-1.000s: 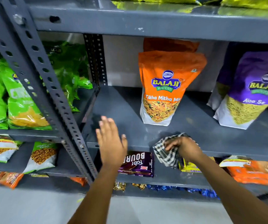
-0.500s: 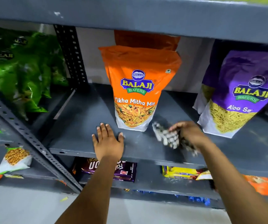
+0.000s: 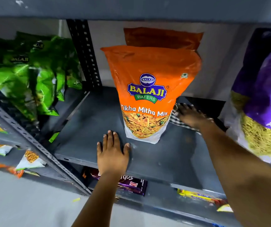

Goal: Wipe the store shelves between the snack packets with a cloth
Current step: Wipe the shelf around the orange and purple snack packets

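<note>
A grey metal shelf point(image 3: 89, 128) carries an upright orange snack packet point(image 3: 149, 89) and, at the far right, a purple snack packet point(image 3: 265, 102). My left hand point(image 3: 112, 153) lies flat on the shelf's front part, fingers apart, just left of the orange packet's base. My right hand point(image 3: 192, 116) reaches deep between the orange and purple packets and presses a black-and-white checked cloth point(image 3: 174, 118) flat against the shelf. Most of the cloth is hidden under the hand and behind the orange packet.
A second orange packet point(image 3: 162, 37) stands behind the first. Green packets point(image 3: 33, 79) fill the neighbouring bay past the perforated upright point(image 3: 85, 53). The shelf above point(image 3: 131, 7) hangs low overhead. Below lie a purple biscuit pack point(image 3: 131, 185) and yellow packs point(image 3: 198, 196).
My right hand has pushed the cloth from the shelf's front edge back into the gap beside the orange packet. My left hand has come down flat on the shelf. The view has moved closer.
</note>
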The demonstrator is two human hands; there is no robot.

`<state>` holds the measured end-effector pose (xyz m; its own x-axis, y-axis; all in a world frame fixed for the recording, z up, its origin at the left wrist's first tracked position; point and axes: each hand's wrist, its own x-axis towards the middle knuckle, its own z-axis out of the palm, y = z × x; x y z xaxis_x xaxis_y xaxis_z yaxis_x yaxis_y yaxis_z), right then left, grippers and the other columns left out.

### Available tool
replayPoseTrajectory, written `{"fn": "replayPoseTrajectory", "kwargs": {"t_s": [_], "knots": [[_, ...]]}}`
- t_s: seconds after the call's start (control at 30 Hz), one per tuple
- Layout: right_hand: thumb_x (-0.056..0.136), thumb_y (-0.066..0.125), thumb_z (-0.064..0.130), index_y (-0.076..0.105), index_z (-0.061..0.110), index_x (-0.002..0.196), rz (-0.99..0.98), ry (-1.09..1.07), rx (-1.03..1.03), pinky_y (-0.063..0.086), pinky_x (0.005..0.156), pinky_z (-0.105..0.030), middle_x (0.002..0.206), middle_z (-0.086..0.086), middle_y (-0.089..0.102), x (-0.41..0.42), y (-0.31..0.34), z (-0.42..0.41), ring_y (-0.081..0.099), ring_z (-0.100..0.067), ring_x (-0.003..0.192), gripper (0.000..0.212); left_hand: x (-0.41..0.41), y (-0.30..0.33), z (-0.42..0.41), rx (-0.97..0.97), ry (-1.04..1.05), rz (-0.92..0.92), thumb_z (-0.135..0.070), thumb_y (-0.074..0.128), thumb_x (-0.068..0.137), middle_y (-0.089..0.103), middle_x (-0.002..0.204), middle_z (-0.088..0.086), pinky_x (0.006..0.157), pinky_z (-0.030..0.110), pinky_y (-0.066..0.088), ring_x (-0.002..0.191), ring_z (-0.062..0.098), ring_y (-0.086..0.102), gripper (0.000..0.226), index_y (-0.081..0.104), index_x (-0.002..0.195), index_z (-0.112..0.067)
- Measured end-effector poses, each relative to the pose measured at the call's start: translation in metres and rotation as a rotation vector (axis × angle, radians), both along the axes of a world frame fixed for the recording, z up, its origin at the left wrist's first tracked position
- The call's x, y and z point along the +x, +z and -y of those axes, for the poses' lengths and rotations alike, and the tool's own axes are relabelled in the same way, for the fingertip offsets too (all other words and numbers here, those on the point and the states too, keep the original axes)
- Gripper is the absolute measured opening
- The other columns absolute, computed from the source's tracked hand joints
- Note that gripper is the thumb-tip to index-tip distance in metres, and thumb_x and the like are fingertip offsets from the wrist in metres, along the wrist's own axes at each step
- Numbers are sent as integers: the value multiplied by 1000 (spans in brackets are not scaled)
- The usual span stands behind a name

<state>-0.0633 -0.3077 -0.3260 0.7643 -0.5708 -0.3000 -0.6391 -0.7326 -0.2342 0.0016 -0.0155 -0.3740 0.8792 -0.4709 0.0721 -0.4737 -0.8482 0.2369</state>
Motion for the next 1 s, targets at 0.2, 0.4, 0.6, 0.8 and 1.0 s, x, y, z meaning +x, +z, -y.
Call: {"fn": "replayPoseTrajectory", "kwargs": {"t_s": [0.2,0.4,0.6,0.8,1.0], "knots": [[90,31,58,0,28,145,45,86,-105,1,118,-48,158,1,-6,-42,-16,-31,-7,-20,145,70,-3,6,0,-7,-1,-40,-55,3,78,11,157,8,116,42,2,144,23,6,82,14,147,-10],[95,37,42,14,31,144,171,125,-112,11,118,-39,157,6,11,-107,-19,-94,8,-16,145,55,-5,11,-2,-15,-12,-66,-43,27,96,9,157,9,116,42,1,144,24,4,63,11,147,-9],[95,42,35,48,13,129,320,-176,120,40,103,-36,135,-17,53,-105,5,-71,50,-31,123,41,-5,12,-1,-24,-15,-71,-42,27,96,8,157,10,116,43,1,144,24,4,63,11,147,-8],[96,40,31,30,21,140,257,-97,-72,21,116,-38,154,-4,28,-90,-21,-89,22,-24,142,46,-4,11,-1,-16,-14,-76,-44,26,96,6,157,9,116,42,1,144,23,2,64,9,147,-9],[95,42,36,37,22,137,211,-117,38,35,106,-36,148,-7,40,-138,-4,-126,37,-24,135,45,-5,12,-3,-8,-32,-87,-43,24,96,5,157,10,116,44,1,144,24,1,64,8,147,-8]]}}
